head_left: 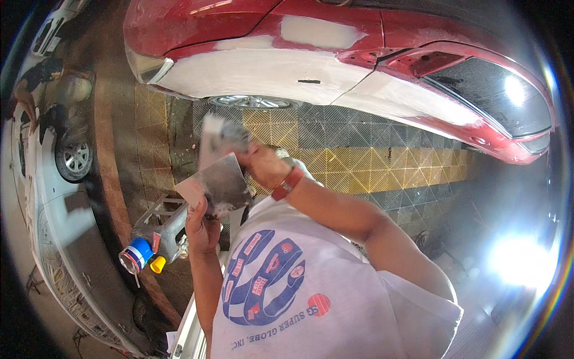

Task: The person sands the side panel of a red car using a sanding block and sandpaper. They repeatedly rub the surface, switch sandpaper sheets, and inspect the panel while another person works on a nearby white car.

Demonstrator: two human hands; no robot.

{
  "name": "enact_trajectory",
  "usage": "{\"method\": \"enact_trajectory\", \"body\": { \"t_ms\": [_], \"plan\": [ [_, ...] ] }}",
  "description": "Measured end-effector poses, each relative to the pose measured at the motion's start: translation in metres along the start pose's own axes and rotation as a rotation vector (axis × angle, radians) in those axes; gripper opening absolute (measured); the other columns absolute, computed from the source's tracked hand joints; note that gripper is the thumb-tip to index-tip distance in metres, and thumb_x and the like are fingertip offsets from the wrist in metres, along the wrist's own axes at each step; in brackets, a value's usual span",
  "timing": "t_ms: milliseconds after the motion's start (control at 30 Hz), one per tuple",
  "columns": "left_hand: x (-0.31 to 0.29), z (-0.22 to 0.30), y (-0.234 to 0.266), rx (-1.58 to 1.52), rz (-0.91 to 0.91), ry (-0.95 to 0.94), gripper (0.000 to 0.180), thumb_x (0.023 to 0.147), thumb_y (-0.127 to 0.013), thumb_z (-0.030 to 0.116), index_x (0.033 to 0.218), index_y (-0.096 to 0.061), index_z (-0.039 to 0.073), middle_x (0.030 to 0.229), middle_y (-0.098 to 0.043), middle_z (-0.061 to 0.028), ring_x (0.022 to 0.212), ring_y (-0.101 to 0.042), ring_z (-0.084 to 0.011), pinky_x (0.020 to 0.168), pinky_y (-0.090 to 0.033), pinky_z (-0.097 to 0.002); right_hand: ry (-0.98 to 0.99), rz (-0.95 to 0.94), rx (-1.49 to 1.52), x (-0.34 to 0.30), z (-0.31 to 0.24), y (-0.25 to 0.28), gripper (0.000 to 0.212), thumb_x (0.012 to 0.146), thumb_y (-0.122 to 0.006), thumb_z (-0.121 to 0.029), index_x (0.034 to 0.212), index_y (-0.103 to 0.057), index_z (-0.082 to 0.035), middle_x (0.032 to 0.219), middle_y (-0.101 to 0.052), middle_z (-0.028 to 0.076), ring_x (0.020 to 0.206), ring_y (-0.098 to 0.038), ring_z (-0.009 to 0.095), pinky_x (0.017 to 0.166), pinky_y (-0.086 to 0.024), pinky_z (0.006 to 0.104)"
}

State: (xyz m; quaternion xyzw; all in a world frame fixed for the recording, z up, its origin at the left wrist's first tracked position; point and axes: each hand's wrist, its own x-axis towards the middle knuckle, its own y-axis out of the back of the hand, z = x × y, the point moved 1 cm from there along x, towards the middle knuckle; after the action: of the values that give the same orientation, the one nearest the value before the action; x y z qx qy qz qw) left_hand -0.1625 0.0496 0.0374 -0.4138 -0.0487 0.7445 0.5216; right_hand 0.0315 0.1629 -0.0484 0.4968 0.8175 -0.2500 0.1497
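My left hand (204, 224) grips the lower edge of a flat thin plate (224, 182), pale at one corner and smeared dark grey over most of its face. Just beyond it, my right hand (266, 166), with a red band on its wrist, is closed on a pale flat spreader (212, 134). Motion blurs this spreader, and a dark grey patch shows near my fingers. The two flat pieces overlap in view; whether they touch, I cannot tell. Ahead stands a red car (197, 24) with broad whitish areas (257, 69) along its side.
At the left, a paint can (136, 254) and a yellow cup (158, 264) sit by a grey stand (167, 224). A white car (66, 239) stands farther left, with a person (45, 78) near it. Black and yellow tiles (359, 164) cover the floor; a bright lamp (523, 263) glows right.
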Motion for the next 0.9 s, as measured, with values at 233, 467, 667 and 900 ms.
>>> {"method": "enact_trajectory", "body": {
  "t_ms": [233,467,667,900],
  "plan": [
    [0.003,0.018,0.038,0.154,0.134,-0.159,0.042,0.098,-0.067,0.011,0.136,-0.054,0.002,0.125,-0.066,-0.0103,0.113,-0.067,-0.0229,0.096,-0.055,-0.0386,0.016,-0.245,0.200,-0.026,-0.038,0.041,0.046,0.095,-0.078,-0.025,0.132,-0.061,-0.003,0.116,-0.072,0.003,0.095,-0.068,0.013,0.085,-0.057,0.0322],
    [-0.001,0.022,0.028,0.648,0.245,-0.357,0.044,0.103,-0.066,0.021,0.139,-0.055,-0.002,0.132,-0.064,-0.0136,0.117,-0.063,-0.0228,0.099,-0.051,-0.0373,0.966,0.120,-1.006,-0.080,-0.071,-0.046,0.059,0.084,-0.069,-0.018,0.141,-0.057,-0.016,0.107,-0.068,0.011,0.094,-0.072,0.030,0.076,-0.061,0.0403],
    [-0.040,-0.003,-0.014,1.114,0.340,-0.309,0.042,0.105,-0.061,0.021,0.139,-0.055,-0.004,0.136,-0.062,-0.0137,0.123,-0.058,-0.0215,0.107,-0.044,-0.0332,0.683,0.066,-1.056,-0.038,0.016,-0.010,0.050,0.090,-0.064,-0.016,0.139,-0.056,-0.011,0.109,-0.069,0.019,0.095,-0.071,0.036,0.084,-0.059,0.0476],
    [-0.062,-0.042,0.032,0.828,0.102,-0.185,0.043,0.108,-0.058,0.037,0.128,-0.060,-0.002,0.113,-0.065,-0.0048,0.103,-0.057,-0.0142,0.091,-0.047,-0.0317,0.189,0.452,-0.065,-0.106,0.016,0.008,0.055,0.093,-0.072,-0.038,0.130,-0.060,0.000,0.117,-0.070,0.028,0.101,-0.071,0.041,0.087,-0.056,0.0465]
  ]
}}
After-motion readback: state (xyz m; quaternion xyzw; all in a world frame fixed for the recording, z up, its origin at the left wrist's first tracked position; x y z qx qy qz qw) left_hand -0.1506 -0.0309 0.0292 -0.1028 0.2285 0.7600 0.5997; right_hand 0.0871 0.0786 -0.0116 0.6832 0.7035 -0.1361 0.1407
